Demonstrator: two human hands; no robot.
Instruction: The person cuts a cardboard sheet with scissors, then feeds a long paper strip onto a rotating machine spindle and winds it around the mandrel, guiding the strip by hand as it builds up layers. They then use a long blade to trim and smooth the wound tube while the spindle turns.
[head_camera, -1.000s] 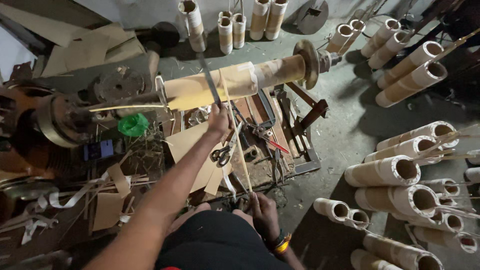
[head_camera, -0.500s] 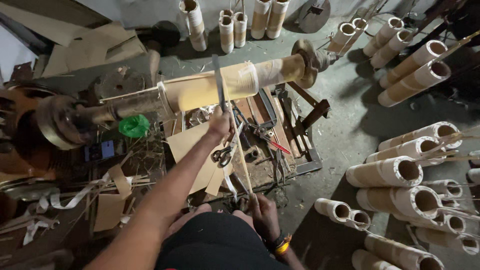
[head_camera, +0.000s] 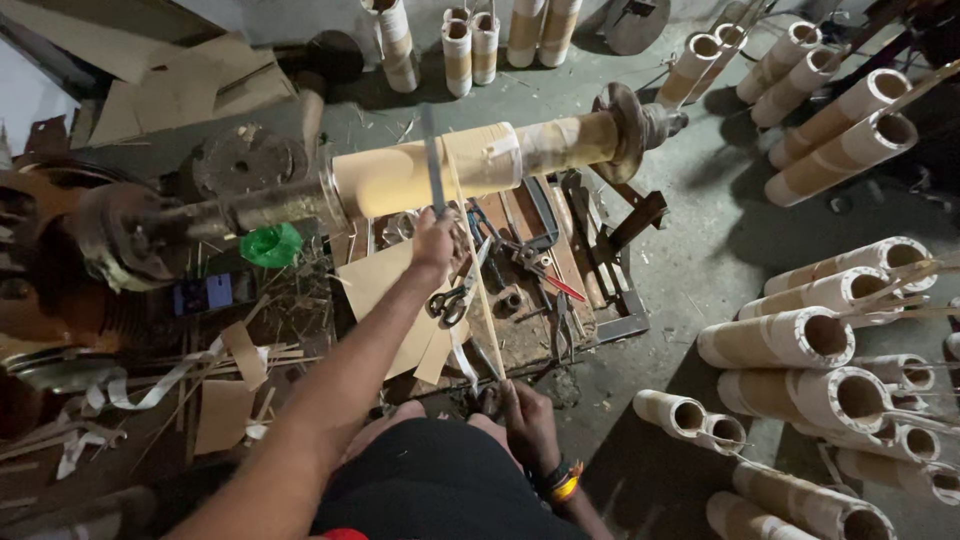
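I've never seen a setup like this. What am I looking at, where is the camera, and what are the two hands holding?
The one view comes from a camera on the person's head, looking down over their lap at a workshop floor. Across the middle runs a shaft carrying a cardboard tube, with a round flange at its right end. The left hand is raised near the tube, gripping a thin flat blade. The right hand, low by the lap, holds the near end of a thin strip that leads up to the tube. Below the tube lie scissors, pliers and cardboard scraps. Finished tubes are stacked at the right.
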